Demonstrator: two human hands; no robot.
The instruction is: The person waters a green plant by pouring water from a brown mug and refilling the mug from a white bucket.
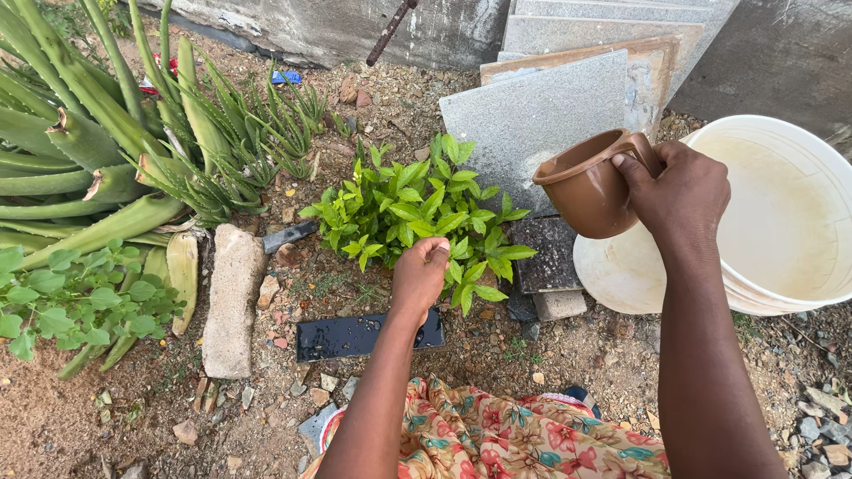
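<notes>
My right hand (pixel 679 200) has a closed grip around the handle of the brown mug (pixel 590 182), which I hold tipped, its mouth turned toward the small leafy plant (pixel 417 213) and hanging just beside the plant's right edge, above the dark tile there. My left hand (pixel 420 277) rests at the near side of the plant, fingers curled together and touching the leaves, pinching nothing I can make out. To do this well, I judge the mug should sit over the middle of the plant, low enough that whatever pours out meets the soil at the stems and not the leaves or the tile; whether the mug holds anything I cannot see. The white bucket (pixel 781 222) stands close on the right of the plant, touching nothing I hold, so my elbow has little room there. The spiky aloe (pixel 106 151) crowds the left, and grey slabs (pixel 532 115) lean behind; the open way is straight back toward me.
</notes>
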